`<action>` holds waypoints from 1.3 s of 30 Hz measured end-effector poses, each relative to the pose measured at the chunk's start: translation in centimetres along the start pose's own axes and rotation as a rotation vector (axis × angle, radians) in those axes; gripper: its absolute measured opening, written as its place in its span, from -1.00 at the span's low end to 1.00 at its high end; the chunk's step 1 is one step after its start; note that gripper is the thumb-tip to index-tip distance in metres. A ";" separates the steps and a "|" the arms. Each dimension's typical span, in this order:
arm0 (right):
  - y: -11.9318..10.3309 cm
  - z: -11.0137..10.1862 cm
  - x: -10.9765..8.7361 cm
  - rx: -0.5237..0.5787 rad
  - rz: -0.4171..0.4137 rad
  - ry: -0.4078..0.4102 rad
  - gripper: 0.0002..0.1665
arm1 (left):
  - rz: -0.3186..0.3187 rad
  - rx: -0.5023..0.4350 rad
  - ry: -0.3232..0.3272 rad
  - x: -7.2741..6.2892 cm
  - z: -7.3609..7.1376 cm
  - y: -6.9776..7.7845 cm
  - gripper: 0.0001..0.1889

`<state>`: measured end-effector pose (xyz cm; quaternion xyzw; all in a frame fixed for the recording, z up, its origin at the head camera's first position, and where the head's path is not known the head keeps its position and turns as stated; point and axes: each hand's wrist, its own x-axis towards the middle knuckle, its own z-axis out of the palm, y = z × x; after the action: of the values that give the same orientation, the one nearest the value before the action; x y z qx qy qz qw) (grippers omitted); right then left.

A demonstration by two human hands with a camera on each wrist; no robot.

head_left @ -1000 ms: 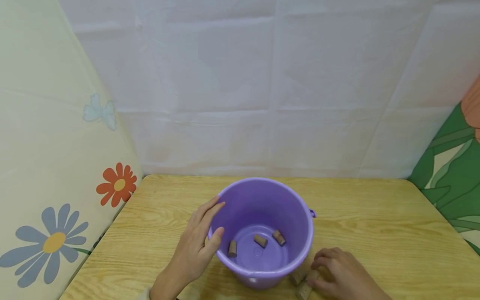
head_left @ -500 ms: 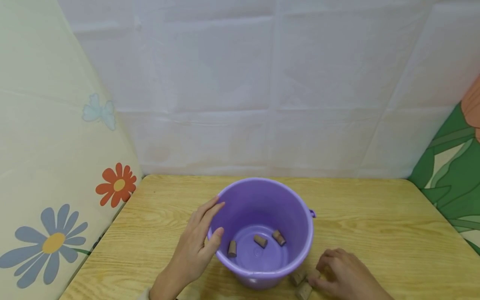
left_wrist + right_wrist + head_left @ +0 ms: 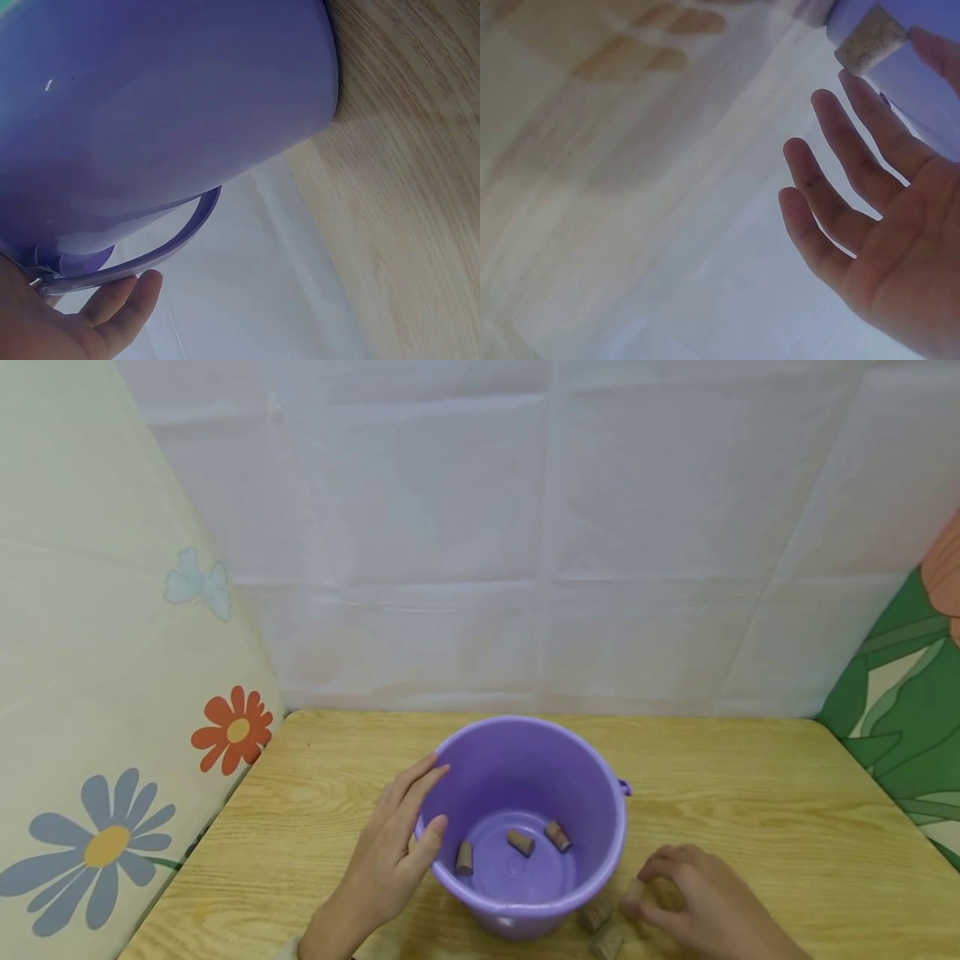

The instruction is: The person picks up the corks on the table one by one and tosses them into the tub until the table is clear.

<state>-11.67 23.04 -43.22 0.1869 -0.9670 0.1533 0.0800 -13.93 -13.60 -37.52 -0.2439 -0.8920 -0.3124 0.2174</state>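
A purple bucket (image 3: 517, 764) stands upright on the table, its mouth facing up. My left hand (image 3: 390, 852) holds its left rim, fingertips and thumb over the edge; in the left wrist view the bucket's handle (image 3: 169, 251) hangs by the fingers. Three corks lie inside on the bottom: one cork (image 3: 465, 858) at the left, another cork (image 3: 521, 842) in the middle, a third cork (image 3: 558, 836) at the right. Right of the bucket, my right hand (image 3: 705, 897) pinches a cork (image 3: 871, 41) between thumb and index finger, the other fingers spread.
Two loose corks lie on the table by the bucket's lower right side, a cork (image 3: 596, 914) and a nearer cork (image 3: 608, 942). The wood-grain table (image 3: 765, 793) ends at a white sheet (image 3: 480, 527) behind. Flower-patterned panels (image 3: 90, 652) flank the sides.
My right hand has lifted slightly and moved a little right, drawing a cork away from the other two. The left hand and bucket have stayed in place.
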 end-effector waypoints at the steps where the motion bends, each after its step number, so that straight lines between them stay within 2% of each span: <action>1: 0.0 -0.1 0.1 0.009 0.018 -0.008 -0.64 | 0.000 0.000 0.001 0.0 0.0 0.0 -0.44; 6: 0.0 -1.0 0.4 0.041 0.096 -0.051 -0.66 | -0.001 -0.005 0.000 -0.1 0.0 0.0 -0.44; 13: -0.2 -1.7 0.4 0.049 0.065 0.140 -0.67 | 0.003 -0.003 0.003 -0.1 0.0 -0.1 -0.44; 18: -0.6 -2.5 0.8 0.049 0.058 0.245 -0.71 | 0.005 0.003 0.003 -0.1 0.0 -0.2 -0.43; 26: -0.6 -3.9 1.4 0.026 -0.028 0.428 -0.54 | 0.004 0.004 0.000 -0.1 0.1 -0.3 -0.43; 29: -0.8 -4.4 1.6 0.026 -0.028 0.464 -0.51 | 0.016 0.011 0.001 -0.1 0.1 -0.3 -0.43; 35: -1.6 -5.9 1.6 0.090 0.025 0.517 -0.52 | 0.024 0.012 -0.004 0.0 0.1 -0.3 -0.43; 39: -1.9 -6.6 1.8 0.133 -0.021 0.576 -0.51 | 0.023 0.008 -0.005 0.0 0.1 -0.3 -0.44</action>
<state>-11.95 22.86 -36.12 0.1505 -0.8905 0.2621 0.3402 -14.15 -13.79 -37.70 -0.2539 -0.8909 -0.3056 0.2200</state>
